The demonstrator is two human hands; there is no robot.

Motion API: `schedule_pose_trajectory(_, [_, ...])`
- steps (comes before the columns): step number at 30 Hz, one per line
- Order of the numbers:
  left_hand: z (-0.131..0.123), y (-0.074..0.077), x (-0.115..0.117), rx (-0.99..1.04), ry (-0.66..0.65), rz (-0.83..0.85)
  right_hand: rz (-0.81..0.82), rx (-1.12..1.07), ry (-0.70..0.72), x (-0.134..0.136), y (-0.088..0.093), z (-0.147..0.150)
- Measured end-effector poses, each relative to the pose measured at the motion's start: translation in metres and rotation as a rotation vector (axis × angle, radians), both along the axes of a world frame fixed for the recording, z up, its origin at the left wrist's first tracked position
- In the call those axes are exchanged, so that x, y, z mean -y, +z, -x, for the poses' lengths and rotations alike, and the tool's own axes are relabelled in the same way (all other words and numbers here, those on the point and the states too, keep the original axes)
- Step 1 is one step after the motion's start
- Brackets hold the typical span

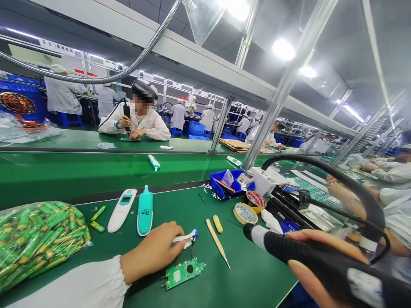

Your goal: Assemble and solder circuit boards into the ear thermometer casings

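Note:
My left hand is at the lower middle, its thumb and fingers closed on a small white plastic part with a blue tip. Dark wires run from that part toward a green circuit board lying just below. My right hand, at the lower right, grips a black electric screwdriver whose thin bit points left above the mat. A white thermometer shell and a teal shell lie beyond my left hand. Between my hands rest a wooden-handled tool and a short yellow piece.
A bag of green batteries fills the left side. Toward the right stand a round tray of screws, a blue bin and a white box near a metal post. A person works across the green belt.

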State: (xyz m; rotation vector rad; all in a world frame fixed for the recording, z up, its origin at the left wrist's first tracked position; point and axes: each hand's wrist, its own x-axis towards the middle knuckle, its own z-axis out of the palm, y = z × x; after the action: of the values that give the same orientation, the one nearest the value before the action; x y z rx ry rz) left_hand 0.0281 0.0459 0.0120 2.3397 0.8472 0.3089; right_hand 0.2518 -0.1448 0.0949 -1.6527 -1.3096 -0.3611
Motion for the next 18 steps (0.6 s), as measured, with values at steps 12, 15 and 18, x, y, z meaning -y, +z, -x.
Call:
schedule_pose_trajectory(12, [0.004, 0.012, -0.002, 0.237, 0.135, 0.775, 0.351, 0.275, 0.435, -0.017, -0.12, -0.058])
schedule_pose_trajectory(15, [0.0, 0.016, 0.004, 0.4, 0.238, 1.153, 0.393, 0.362, 0.391, -0.013, -0.106, -0.067])
schedule_pose_trajectory(18, [-0.004, 0.019, 0.01, 0.505, 0.251, 1.25, 0.275, 0.211, 0.315, -0.015, -0.09, -0.049])
